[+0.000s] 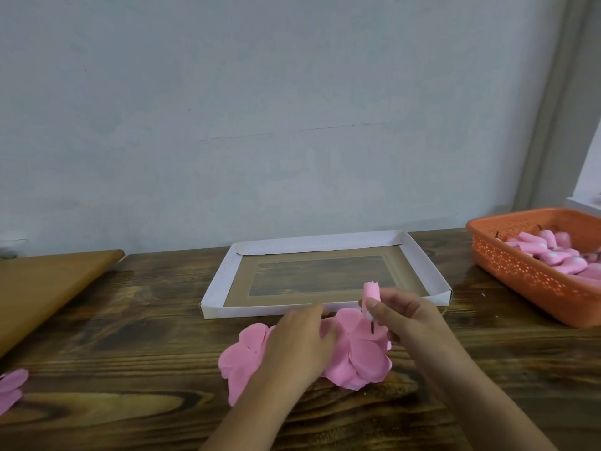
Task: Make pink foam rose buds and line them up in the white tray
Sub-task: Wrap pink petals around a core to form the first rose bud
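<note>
On the dark wooden table [130, 336], the left hand [297, 343] presses flat pink foam petal sheets [361, 353], its fingers loosely curved over them. Just right, the right hand [403, 317] pinches a small rolled pink foam bud [371, 292], upright, stem down. The empty white cardboard tray [218, 288] lies directly beyond, nearer that hand.

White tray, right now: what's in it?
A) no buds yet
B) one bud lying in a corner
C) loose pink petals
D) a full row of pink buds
A: the white tray shows only its bare brown floor, the one pink foam bud in view near it is pinched in the right hand, and the pink petal sheets lie on the table in front of the tray.
</note>
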Demonstrator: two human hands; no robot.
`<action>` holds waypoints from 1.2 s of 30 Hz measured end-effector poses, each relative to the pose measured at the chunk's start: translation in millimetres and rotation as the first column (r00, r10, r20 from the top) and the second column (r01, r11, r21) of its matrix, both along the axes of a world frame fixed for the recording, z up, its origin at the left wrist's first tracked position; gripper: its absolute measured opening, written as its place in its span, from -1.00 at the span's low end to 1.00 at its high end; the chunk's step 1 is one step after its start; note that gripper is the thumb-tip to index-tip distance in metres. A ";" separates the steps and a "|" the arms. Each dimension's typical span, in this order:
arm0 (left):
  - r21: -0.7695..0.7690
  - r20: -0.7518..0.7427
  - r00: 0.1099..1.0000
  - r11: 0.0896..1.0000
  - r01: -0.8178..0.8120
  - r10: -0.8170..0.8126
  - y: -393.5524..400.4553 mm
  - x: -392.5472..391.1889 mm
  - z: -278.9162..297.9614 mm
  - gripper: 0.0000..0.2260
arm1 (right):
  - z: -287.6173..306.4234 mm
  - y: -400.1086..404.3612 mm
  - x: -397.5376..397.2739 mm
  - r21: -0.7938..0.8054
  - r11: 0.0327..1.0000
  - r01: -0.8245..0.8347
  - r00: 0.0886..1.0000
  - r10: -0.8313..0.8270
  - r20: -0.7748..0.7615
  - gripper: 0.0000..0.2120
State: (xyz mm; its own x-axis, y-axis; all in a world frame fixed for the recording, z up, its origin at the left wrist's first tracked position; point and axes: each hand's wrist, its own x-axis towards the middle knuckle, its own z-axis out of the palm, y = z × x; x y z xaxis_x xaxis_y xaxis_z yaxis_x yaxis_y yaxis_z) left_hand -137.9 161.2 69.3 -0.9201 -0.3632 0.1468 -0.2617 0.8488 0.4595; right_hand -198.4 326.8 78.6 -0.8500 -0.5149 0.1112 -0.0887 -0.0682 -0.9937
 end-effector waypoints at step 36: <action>0.398 -0.318 0.941 0.917 0.018 0.119 9.5 7.4 -26.6 -0.85 | -15.5 -8.5 -7.9 0.005 1.000 0.031 0.999 -0.031 0.012 -0.89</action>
State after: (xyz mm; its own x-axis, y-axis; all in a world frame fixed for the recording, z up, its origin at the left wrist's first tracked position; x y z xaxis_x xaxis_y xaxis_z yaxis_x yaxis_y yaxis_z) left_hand -130.5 170.7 42.7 -0.8223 -0.4987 0.2742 -0.0748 0.5724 0.8166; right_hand -206.3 318.4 63.1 -0.8667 -0.4889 0.0988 -0.0789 -0.0611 -0.9950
